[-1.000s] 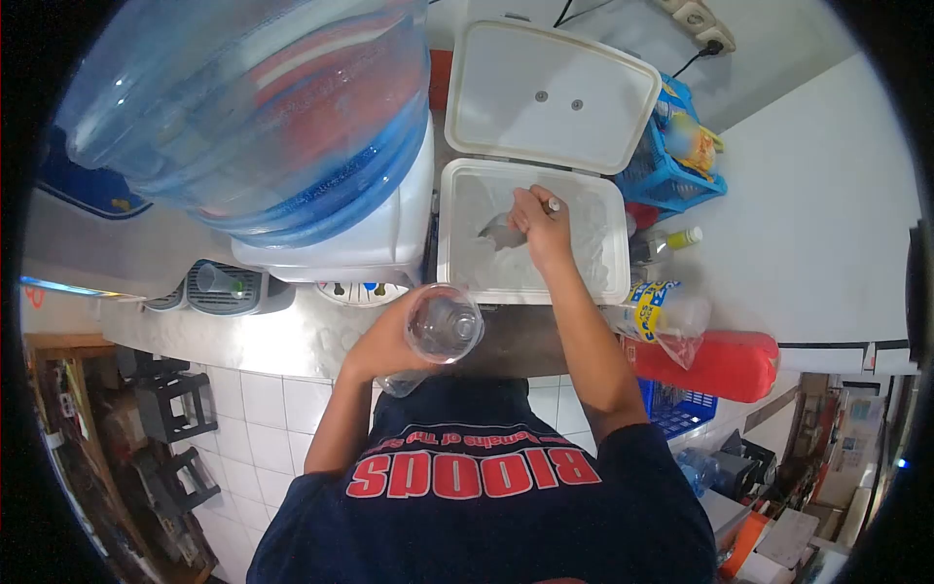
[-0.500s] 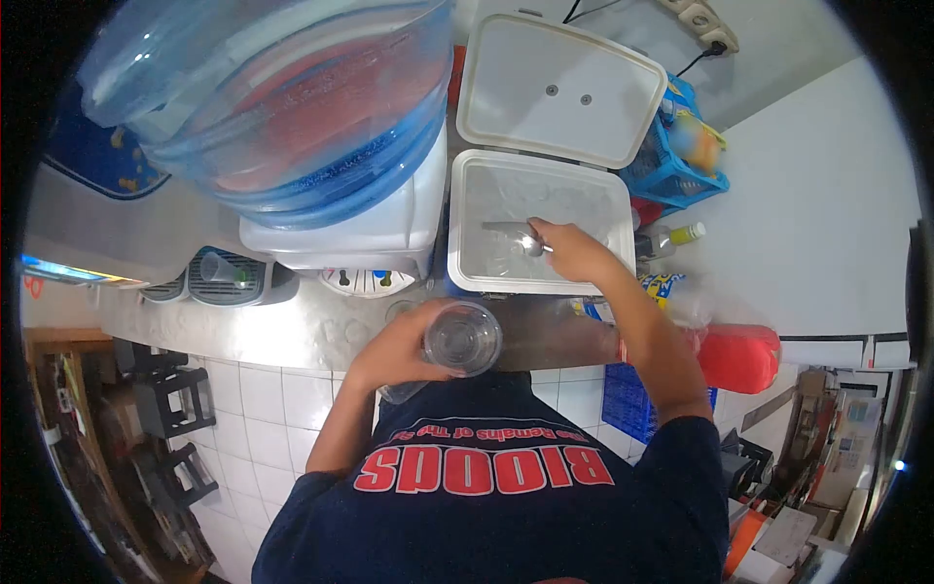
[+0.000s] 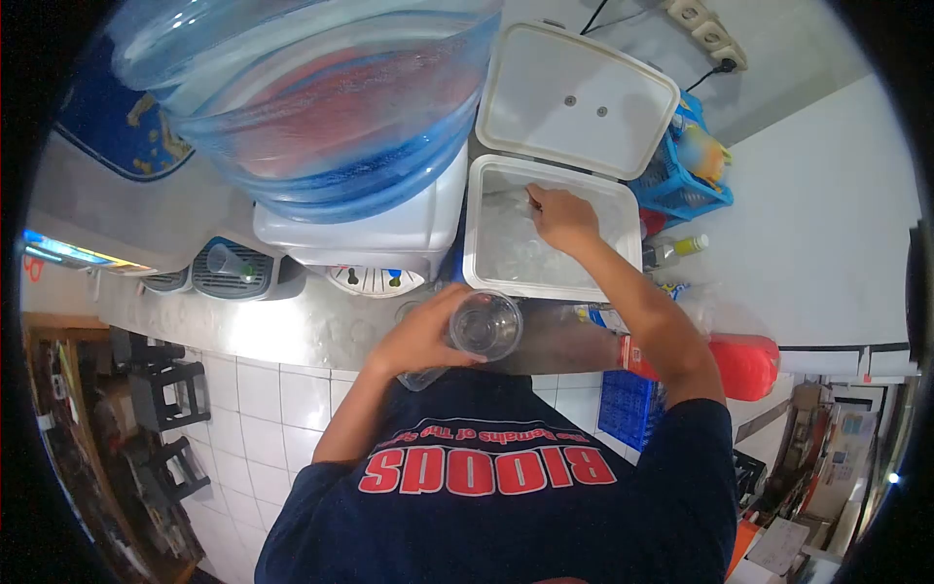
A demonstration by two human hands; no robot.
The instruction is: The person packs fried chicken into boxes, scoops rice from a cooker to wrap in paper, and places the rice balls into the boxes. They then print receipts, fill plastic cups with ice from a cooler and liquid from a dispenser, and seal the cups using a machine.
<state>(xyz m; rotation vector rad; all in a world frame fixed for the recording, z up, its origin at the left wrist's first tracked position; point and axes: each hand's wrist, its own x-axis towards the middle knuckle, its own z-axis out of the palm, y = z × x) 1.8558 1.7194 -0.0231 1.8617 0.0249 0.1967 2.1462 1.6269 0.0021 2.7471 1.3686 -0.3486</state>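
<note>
My left hand (image 3: 420, 334) is wrapped round a clear plastic cup (image 3: 485, 325), its open mouth facing up, in front of the white ice box. Below that hand, another clear container (image 3: 420, 378) partly shows. My right hand (image 3: 564, 220) reaches into the open white box (image 3: 474, 234), which holds ice (image 3: 511, 248). Its fingers are closed round the handle of a metal scoop (image 3: 506, 200), whose bowl is down in the ice and hard to see. The box's lid (image 3: 576, 97) is tilted back behind it.
A water dispenser (image 3: 360, 238) with a big blue bottle (image 3: 331, 127) stands left of the box. On the right are a blue basket (image 3: 681, 180), a bottle (image 3: 676, 248) and a red item (image 3: 742, 367). A power strip (image 3: 705, 34) lies behind.
My right hand has moved farther back in the box, and the scoop has gone down into the ice. My left hand and the cup have shifted slightly right. The view has shifted a little.
</note>
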